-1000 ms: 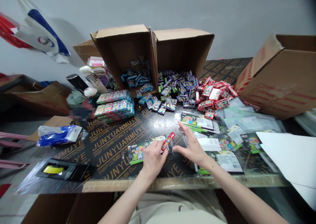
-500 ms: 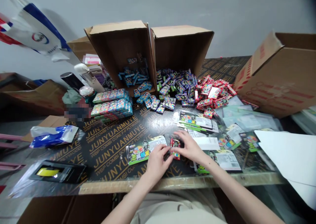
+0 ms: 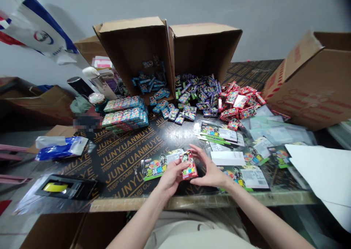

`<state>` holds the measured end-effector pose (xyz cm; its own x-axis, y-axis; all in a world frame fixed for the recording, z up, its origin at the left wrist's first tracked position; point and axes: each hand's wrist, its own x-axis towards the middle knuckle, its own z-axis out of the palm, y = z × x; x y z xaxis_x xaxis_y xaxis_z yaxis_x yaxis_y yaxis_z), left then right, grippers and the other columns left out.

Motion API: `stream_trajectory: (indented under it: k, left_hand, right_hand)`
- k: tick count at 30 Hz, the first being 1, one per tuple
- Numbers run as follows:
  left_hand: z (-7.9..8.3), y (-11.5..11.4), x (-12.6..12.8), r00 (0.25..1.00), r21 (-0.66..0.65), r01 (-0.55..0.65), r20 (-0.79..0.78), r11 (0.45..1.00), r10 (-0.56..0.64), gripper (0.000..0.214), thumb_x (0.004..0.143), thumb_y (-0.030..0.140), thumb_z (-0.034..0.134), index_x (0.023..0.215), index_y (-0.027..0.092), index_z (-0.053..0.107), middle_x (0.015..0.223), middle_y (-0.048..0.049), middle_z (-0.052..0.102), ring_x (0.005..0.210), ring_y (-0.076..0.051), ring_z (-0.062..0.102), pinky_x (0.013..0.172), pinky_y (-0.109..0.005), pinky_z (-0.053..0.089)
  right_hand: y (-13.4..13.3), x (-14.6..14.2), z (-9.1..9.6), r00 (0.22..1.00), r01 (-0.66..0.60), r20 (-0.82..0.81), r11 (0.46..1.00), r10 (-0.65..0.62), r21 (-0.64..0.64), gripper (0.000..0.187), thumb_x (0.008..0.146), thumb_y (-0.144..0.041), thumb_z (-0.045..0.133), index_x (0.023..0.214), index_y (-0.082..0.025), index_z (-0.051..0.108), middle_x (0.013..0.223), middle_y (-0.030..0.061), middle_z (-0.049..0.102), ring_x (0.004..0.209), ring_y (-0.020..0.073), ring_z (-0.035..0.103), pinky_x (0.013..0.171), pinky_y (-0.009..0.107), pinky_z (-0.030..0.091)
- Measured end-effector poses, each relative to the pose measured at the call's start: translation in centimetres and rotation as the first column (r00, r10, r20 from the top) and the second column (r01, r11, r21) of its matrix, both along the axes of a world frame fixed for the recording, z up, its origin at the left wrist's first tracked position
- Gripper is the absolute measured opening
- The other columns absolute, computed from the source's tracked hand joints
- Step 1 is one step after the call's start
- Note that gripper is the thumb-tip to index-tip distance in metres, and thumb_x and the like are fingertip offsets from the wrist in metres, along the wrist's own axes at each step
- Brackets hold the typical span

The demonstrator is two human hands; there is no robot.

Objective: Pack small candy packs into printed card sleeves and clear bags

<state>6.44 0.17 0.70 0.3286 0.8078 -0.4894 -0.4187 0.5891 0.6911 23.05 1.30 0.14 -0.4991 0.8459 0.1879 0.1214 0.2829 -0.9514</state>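
Pinching a red box (image 3: 189, 168) between the thumb and fingers of the left hand (image 3: 171, 176), with its printed face up, near the front of the table (image 3: 123, 157)! Curving the right hand (image 3: 210, 168) around the box's right side, with thumb and fingers spread, grasping nothing; cannot tell whether touching. Just left, see a printed card (image 3: 155, 168), partly covered by the left hand. Over right, spot more printed cards (image 3: 256, 177) and a white strip (image 3: 227, 158). Farther back, find heaped red packets (image 3: 241, 104), purple packets (image 3: 205, 93) and blue packets (image 3: 153, 84).
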Motion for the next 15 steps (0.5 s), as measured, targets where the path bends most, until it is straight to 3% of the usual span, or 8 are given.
stream_trajectory:
  k: [3,6,8,10,12,13,15]
  left_hand:
    - [-0.4,0.3,0.0,0.993,0.073,0.02,-0.119,0.997,-0.012,0.035,0.061,0.027,0.075,0.09,0.011,0.062,0.075,-0.0038,0.066,0.059,-0.011,0.06,0.06,-0.024,0.049]
    - [-0.7,0.6,-0.9,0.917,0.207,0.166,-0.391,0.964,-0.074,0.041,0.065,0.038,0.07,0.095,0.011,0.061,0.073,-0.0065,0.066,0.061,-0.017,0.061,0.061,-0.03,0.05]
    - [-0.7,1.0,-2.3,0.741,0.368,0.287,-0.671,0.884,0.038,0.053,0.066,0.046,0.066,0.107,0.013,0.058,0.089,-0.0112,0.066,0.08,-0.024,0.062,0.074,-0.038,0.048]
    - [-0.9,1.5,-4.1,0.469,0.472,0.477,-0.85,0.741,0.239,0.077,0.056,0.05,0.072,0.122,0.018,0.049,0.118,-0.0148,0.055,0.109,-0.031,0.05,0.093,-0.048,0.036]
    - [-1.3,1.9,-5.9,0.266,0.417,0.67,-0.907,0.615,0.326,0.1,0.044,0.048,0.078,0.132,0.022,0.037,0.131,-0.0143,0.043,0.12,-0.034,0.038,0.101,-0.053,0.023]
    - [-1.6,2.0,-6.6,0.21,0.369,0.728,-0.922,0.578,0.324,0.105,0.043,0.045,0.079,0.135,0.022,0.032,0.13,-0.0139,0.044,0.12,-0.034,0.038,0.101,-0.053,0.022]
    - [-2.3,2.2,-7.5,0.178,0.32,0.772,-0.938,0.549,0.297,0.104,0.05,0.038,0.076,0.138,0.021,0.024,0.122,-0.012,0.05,0.113,-0.031,0.044,0.099,-0.05,0.027]
  right_hand:
    - [-0.2,0.3,0.6,0.977,0.02,0.207,0.984,-0.056,0.175,0.089,0.058,-0.029,0.073,0.135,-0.026,0.028,0.134,0.0068,0.036,0.125,0.0257,0.032,0.105,0.042,0.022]
    - [0.2,0.8,0.9,0.942,0.034,0.309,0.954,-0.13,0.297,0.08,0.058,-0.027,0.069,0.13,-0.025,0.035,0.124,0.0067,0.046,0.117,0.0259,0.04,0.101,0.042,0.025]
    - [1.0,1.3,0.7,0.916,0.096,0.329,0.922,-0.229,0.375,0.077,0.057,-0.03,0.069,0.127,-0.024,0.037,0.12,0.0074,0.049,0.113,0.0271,0.043,0.098,0.043,0.026]
    - [1.9,1.8,0.2,0.87,0.185,0.34,0.875,-0.357,0.447,0.073,0.058,-0.033,0.068,0.124,-0.023,0.04,0.118,0.0082,0.05,0.112,0.0288,0.043,0.096,0.045,0.026]
    - [2.7,2.1,-0.6,0.823,0.23,0.362,0.84,-0.438,0.491,0.07,0.058,-0.035,0.068,0.122,-0.023,0.041,0.116,0.0088,0.05,0.111,0.0301,0.043,0.095,0.046,0.026]
    - [3.0,2.1,-1.1,0.812,0.222,0.381,0.838,-0.442,0.498,0.069,0.059,-0.036,0.069,0.121,-0.023,0.042,0.116,0.009,0.051,0.111,0.0302,0.044,0.095,0.046,0.026]
    - [3.4,2.1,-1.9,0.816,0.165,0.423,0.86,-0.394,0.483,0.067,0.06,-0.037,0.069,0.121,-0.023,0.043,0.115,0.0093,0.051,0.11,0.0297,0.044,0.095,0.046,0.026]
